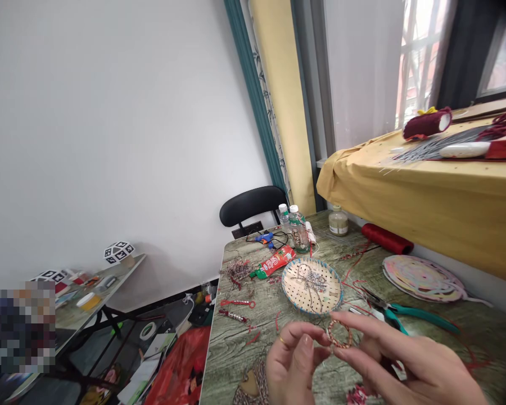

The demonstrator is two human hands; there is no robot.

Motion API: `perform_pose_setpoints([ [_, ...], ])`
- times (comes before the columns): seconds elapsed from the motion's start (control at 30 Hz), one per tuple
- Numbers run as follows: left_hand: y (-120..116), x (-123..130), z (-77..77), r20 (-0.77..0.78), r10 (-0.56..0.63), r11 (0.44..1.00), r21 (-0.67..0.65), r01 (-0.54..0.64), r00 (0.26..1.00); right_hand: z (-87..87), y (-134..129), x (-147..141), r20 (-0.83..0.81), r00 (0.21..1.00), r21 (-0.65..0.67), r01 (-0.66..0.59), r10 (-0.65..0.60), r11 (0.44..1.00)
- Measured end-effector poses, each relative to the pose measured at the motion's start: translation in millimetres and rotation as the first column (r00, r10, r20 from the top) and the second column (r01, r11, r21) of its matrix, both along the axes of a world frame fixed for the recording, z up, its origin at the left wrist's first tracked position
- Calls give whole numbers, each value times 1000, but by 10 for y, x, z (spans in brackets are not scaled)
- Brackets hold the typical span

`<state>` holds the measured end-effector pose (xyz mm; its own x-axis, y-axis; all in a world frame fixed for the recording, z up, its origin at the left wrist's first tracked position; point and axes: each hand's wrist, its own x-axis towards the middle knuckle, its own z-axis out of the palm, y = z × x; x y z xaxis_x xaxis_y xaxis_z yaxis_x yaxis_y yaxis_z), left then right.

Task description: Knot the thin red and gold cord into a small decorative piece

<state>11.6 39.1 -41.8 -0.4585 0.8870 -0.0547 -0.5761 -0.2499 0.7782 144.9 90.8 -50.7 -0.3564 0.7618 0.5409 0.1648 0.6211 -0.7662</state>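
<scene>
A small ring of twisted, copper-brown cord [341, 344] is held up over the front of the table. My left hand [294, 360] pinches its left side between thumb and fingers. On the other side, my right hand [398, 354] grips the ring with thumb and forefinger, fingers closed. Just behind the hands is a round woven basket [289, 295] with thin strands and small bits in it. Pliers with teal handles [424, 316] lie beyond my right hand. Near my left wrist sits a bundle of brownish cord [259, 382], partly hidden by the hand.
Bottles [299, 233], a small jar [338, 222], a red packet [278, 261] and a blue glue gun [265, 237] stand or lie at the back. A red thread spool [387, 238] and a coiled pastel mat [424, 275] are to the right. Braided red cords [238, 304] lie left.
</scene>
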Motion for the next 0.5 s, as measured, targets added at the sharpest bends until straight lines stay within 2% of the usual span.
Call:
perform_pose_setpoints([
  [0.07, 6, -4, 52, 12, -27, 1000, 12, 27, 1000, 1, -2, 3, 44, 999, 122, 9, -15, 992],
  [0.17, -1, -17, 97, 42, -113, 994, 13, 112, 993, 10, -15, -23, 30, 999, 187, -24, 19, 982],
  [0.3, -15, -58, 90, 53, -176, 984, -20, 177, 983, 1, -30, -55, -13, 999, 202, -26, 29, 979],
  [0.5, -41, -88, 76, 81, -217, 976, 30, 215, 973, 16, -28, -44, -10, 999, 195, -48, 51, 980],
])
